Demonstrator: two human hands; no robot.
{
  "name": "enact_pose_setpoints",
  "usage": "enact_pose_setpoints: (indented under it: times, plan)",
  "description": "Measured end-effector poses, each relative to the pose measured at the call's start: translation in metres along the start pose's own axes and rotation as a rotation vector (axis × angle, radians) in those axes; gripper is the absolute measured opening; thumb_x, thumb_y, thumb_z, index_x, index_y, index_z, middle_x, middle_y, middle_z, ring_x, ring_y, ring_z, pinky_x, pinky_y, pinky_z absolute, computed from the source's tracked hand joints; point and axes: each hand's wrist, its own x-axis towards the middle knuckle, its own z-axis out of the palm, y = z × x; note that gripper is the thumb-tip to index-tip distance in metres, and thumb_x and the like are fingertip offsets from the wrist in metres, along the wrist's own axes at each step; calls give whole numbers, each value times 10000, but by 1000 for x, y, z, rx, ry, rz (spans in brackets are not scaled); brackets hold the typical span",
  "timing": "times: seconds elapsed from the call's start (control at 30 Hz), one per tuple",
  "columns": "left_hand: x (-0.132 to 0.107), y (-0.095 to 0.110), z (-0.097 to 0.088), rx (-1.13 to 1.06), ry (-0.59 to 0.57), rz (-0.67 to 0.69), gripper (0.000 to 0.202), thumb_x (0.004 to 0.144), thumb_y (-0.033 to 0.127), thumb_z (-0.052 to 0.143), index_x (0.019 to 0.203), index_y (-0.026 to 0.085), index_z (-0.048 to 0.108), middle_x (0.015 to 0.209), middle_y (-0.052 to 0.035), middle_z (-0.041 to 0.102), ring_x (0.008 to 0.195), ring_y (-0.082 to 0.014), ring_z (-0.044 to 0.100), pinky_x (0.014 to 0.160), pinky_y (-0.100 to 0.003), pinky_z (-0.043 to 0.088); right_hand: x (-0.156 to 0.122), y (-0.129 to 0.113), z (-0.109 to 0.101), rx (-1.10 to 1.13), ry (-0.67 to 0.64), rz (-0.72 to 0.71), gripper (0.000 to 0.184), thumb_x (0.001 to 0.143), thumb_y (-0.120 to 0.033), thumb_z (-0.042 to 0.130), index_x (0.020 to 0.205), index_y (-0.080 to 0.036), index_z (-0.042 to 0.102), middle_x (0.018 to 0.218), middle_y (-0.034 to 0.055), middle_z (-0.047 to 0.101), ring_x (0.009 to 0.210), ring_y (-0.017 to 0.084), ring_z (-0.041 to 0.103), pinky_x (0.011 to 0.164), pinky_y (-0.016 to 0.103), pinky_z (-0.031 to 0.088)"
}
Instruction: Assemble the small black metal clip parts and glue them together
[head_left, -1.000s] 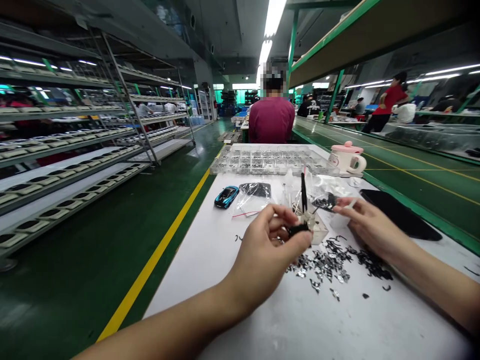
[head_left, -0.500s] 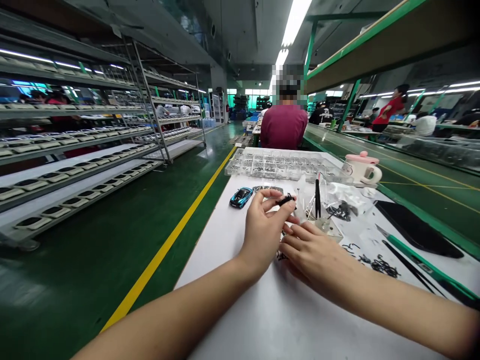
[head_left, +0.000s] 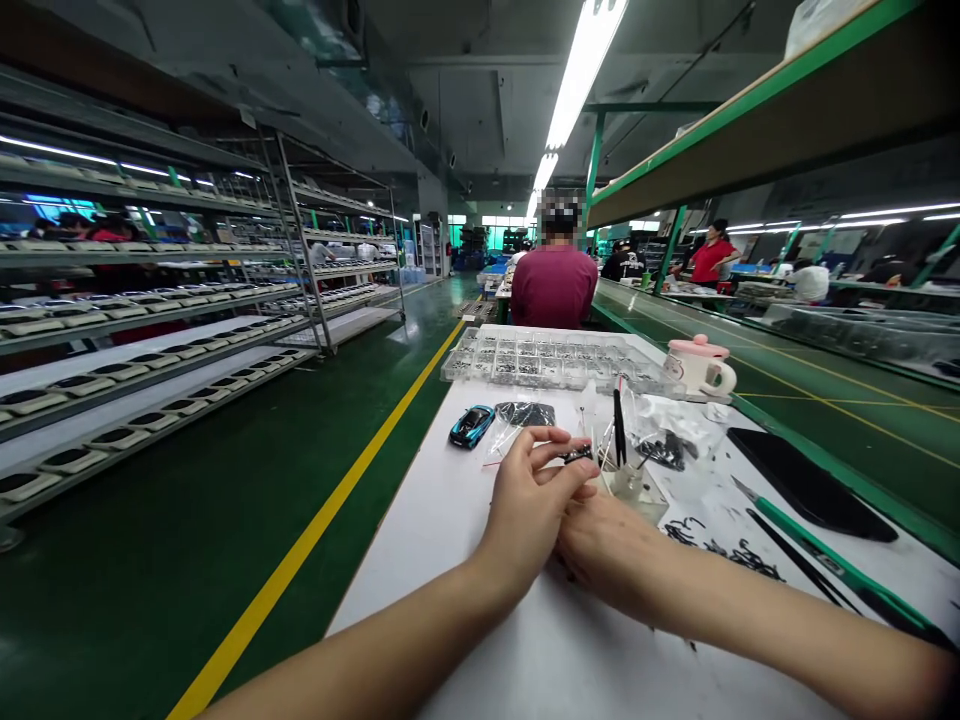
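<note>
My left hand (head_left: 529, 505) is raised over the white table (head_left: 480, 510) and pinches a small black part (head_left: 576, 455) between thumb and fingertips. My right hand (head_left: 611, 545) lies just behind and under it, knuckles up, its fingers hidden by the left hand. Beyond the hands stands a small clear cup (head_left: 626, 480) with black tweezers (head_left: 619, 425) and thin sticks in it. A pile of small black parts (head_left: 739, 555) lies to the right. A blue toy car (head_left: 471, 424) sits at the left.
A clear compartment tray (head_left: 555, 360) of small parts lies further back, a pink-lidded mug (head_left: 697, 366) beside it. Plastic bags (head_left: 675, 420), a black pad (head_left: 810, 485) and a green-handled knife (head_left: 832, 565) lie right. A person in a maroon shirt (head_left: 553, 285) sits ahead. Shelving racks (head_left: 150, 340) line the left.
My right hand has come across from the parts pile on the right to sit under my left hand. My left hand stayed raised with the black part. The camera view shifted.
</note>
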Motion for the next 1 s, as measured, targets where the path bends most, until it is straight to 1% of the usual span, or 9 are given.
enact_pose_setpoints:
  times: [0.07,0.17,0.33,0.5,0.57,0.63,0.73,0.83,1.0]
  plan:
    - [0,2,1,-6,5,-12,191,838,245,641,927,175,487,1090,-106,659,870,-183,672,771,-277,528,-3,1,-5,-12,-45,-5,144,884,-233,601,985,-134,627,1063,68,649,990,205,618,885,438,498]
    - [0,5,3,0,12,-25,143,883,271,582,916,173,484,1088,-112,663,881,-191,671,779,-289,530,-6,3,-8,-26,-93,-10,130,863,-201,618,970,-129,631,1066,72,652,1007,212,614,873,430,504]
    - [0,4,2,52,16,-11,146,832,200,627,906,179,503,1134,-101,635,882,-191,657,778,-299,522,-4,1,-9,-68,-93,-42,213,856,-184,615,1061,-128,626,1084,82,655,1014,211,613,887,420,495]
    - [2,0,-1,132,67,25,216,783,205,669,950,168,537,1125,-75,590,834,-162,644,803,-277,484,-3,-4,-10,-179,-75,-78,347,804,-108,632,1148,-83,589,1157,146,639,1061,242,606,905,415,499]
    - [4,-1,-1,145,80,19,247,768,225,692,952,158,542,1090,-78,597,856,-173,641,809,-274,477,-4,-4,-9,-213,-71,-92,297,820,-105,619,1115,-84,597,1096,129,662,988,220,638,847,385,529]
    - [5,-2,-1,145,84,7,277,753,237,712,960,149,549,1063,-87,612,914,-195,635,831,-278,472,-4,-3,-6,-224,-69,-115,186,842,-132,613,1025,-102,621,965,75,687,853,179,663,750,342,555]
    - [7,-2,-1,149,80,-8,286,750,235,718,974,141,567,1042,-97,634,981,-215,619,851,-282,469,-6,-2,-6,-214,-41,-150,48,837,-123,606,882,-120,622,784,19,669,665,146,644,579,278,541]
    - [9,-2,-2,166,81,-13,284,754,238,716,987,149,581,1096,-105,628,1058,-232,587,868,-287,465,-10,-3,-15,-183,23,-176,101,787,-37,566,789,-133,598,697,25,640,564,163,601,478,278,494]
    - [10,-4,-3,210,33,-42,289,786,256,679,1037,154,576,1126,-115,622,1105,-243,559,883,-303,452,-28,1,-36,-92,130,-189,196,803,-3,458,849,-140,592,719,48,632,586,185,577,533,303,486]
